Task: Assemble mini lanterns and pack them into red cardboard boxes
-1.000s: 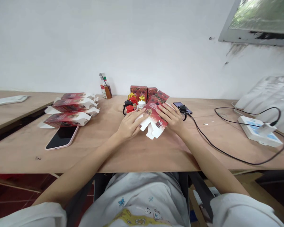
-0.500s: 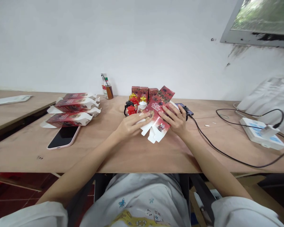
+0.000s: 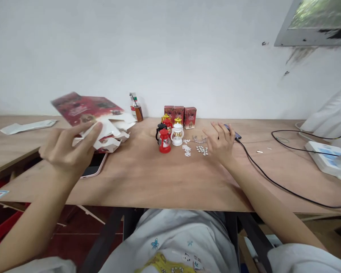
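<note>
My left hand (image 3: 69, 149) grips a red printed carton (image 3: 83, 108) by its white flaps, slightly blurred, above other open cartons (image 3: 110, 145) at the left. My right hand (image 3: 222, 143) holds nothing; its fingers are apart over the table. Close to it lie small round discs (image 3: 202, 150), small white pieces (image 3: 186, 148) and thin metal wire parts (image 3: 199, 140). Miniature lanterns stand grouped in the middle: a red lantern (image 3: 165, 142), a white lantern (image 3: 177, 135), a black lantern (image 3: 160, 128) and gold ones behind.
Red boxes (image 3: 190, 118) stand upright behind the lanterns. A bottle of brown liquid (image 3: 138, 113) stands by the wall. A pink-edged phone (image 3: 98, 171) lies partly hidden under the cartons. A black cable (image 3: 261, 170) and a power strip (image 3: 328, 161) occupy the right.
The carton, earlier between both hands at the centre, has gone left in my left hand. My right hand has let go of it. The lanterns and small parts are uncovered.
</note>
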### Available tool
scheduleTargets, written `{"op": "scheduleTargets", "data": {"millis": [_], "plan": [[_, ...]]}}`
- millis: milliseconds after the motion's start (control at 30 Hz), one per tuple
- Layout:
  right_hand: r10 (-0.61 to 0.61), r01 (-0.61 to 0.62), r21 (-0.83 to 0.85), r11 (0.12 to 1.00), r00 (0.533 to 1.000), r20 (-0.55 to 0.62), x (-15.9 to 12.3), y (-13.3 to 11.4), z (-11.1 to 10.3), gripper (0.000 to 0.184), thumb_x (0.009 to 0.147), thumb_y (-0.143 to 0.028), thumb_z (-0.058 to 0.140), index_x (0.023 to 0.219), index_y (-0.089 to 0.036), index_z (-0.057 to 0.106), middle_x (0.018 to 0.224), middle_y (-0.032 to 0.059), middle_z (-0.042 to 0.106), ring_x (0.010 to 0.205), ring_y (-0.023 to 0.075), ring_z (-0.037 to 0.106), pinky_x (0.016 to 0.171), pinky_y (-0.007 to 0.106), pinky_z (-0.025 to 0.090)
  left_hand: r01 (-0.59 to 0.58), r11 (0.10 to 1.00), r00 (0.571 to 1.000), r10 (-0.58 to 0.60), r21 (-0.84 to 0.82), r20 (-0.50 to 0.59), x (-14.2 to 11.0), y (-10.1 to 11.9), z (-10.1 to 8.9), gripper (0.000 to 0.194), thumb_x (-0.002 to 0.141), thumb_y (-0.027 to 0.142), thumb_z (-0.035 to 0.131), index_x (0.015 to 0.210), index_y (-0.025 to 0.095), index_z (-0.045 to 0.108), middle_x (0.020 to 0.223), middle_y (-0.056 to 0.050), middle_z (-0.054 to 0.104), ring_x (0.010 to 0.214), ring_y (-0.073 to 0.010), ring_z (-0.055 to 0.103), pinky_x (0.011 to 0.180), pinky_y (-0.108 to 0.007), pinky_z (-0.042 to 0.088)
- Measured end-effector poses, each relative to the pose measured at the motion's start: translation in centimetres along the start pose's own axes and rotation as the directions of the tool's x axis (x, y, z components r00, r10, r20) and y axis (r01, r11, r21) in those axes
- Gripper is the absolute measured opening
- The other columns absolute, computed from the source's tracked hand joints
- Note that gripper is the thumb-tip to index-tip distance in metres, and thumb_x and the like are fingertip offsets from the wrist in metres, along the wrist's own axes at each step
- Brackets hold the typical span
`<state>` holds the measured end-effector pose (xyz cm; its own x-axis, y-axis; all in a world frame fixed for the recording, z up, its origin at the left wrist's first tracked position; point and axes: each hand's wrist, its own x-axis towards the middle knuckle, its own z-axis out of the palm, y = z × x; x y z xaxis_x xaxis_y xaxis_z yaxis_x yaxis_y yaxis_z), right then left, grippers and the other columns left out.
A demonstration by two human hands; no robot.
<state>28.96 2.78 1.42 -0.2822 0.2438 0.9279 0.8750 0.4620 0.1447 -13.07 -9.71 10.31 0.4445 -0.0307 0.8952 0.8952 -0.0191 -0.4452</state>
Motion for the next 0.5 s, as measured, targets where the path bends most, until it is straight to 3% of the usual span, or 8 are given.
{"op": "scheduleTargets", "data": {"millis": [67, 167, 367, 500], "plan": [[0.051, -0.050, -0.032, 0.998, 0.999, 0.018, 0.2, 0.4, 0.0, 0.036, 0.084, -0.018, 0.049, 0.116, -0.028, 0.061, 0.134, 0.0074, 0.053, 0.129, 0.0278, 0.041, 0.106, 0.057, 0.026, 0.018, 0.998, 0.991, -0.010, -0.052, 0.134, -2.1, -0.8, -1.0, 0.031, 0.076, 0.024, 0.065, 0.102, 0.040, 0.068, 0.092, -0.002, 0.073, 0.056, -0.0146, 0.051, 0.053, -0.027, 0.042], [0.162, -0.161, -0.087, 0.983, 0.987, 0.009, 0.5, 1.4, -0.4, 0.033, 0.083, -0.017, 0.049, 0.113, -0.023, 0.062, 0.136, 0.0113, 0.049, 0.131, 0.0321, 0.037, 0.104, 0.062, 0.024, 0.080, 0.993, 0.928, -0.041, -0.090, 0.369, -5.1, -0.6, -1.8, 0.029, 0.082, 0.021, 0.055, 0.101, 0.041, 0.067, 0.089, 0.001, 0.072, 0.063, -0.0155, 0.055, 0.058, -0.027, 0.045], [0.384, -0.374, -0.152, 0.915, 0.922, 0.041, 0.8, 3.0, -1.0, 0.036, 0.080, -0.019, 0.050, 0.115, -0.018, 0.060, 0.138, 0.0197, 0.040, 0.131, 0.0404, 0.027, 0.097, 0.071, 0.018, -0.051, 0.998, 0.930, 0.058, -0.029, 0.363, -7.4, 0.0, -1.4, 0.031, 0.079, 0.023, 0.060, 0.106, 0.037, 0.063, 0.075, 0.002, 0.068, 0.060, -0.0159, 0.052, 0.053, -0.025, 0.037], [0.455, -0.433, -0.197, 0.879, 0.887, 0.082, 0.6, 3.3, -0.7, 0.038, 0.080, -0.030, 0.055, 0.116, -0.018, 0.059, 0.134, 0.0202, 0.041, 0.126, 0.0429, 0.031, 0.092, 0.070, 0.024, -0.020, 1.000, 0.870, 0.006, 0.022, 0.494, -7.5, -0.8, 0.7, 0.032, 0.081, 0.024, 0.055, 0.111, 0.035, 0.060, 0.091, 0.000, 0.069, 0.070, -0.0190, 0.053, 0.057, -0.026, 0.035]]}}
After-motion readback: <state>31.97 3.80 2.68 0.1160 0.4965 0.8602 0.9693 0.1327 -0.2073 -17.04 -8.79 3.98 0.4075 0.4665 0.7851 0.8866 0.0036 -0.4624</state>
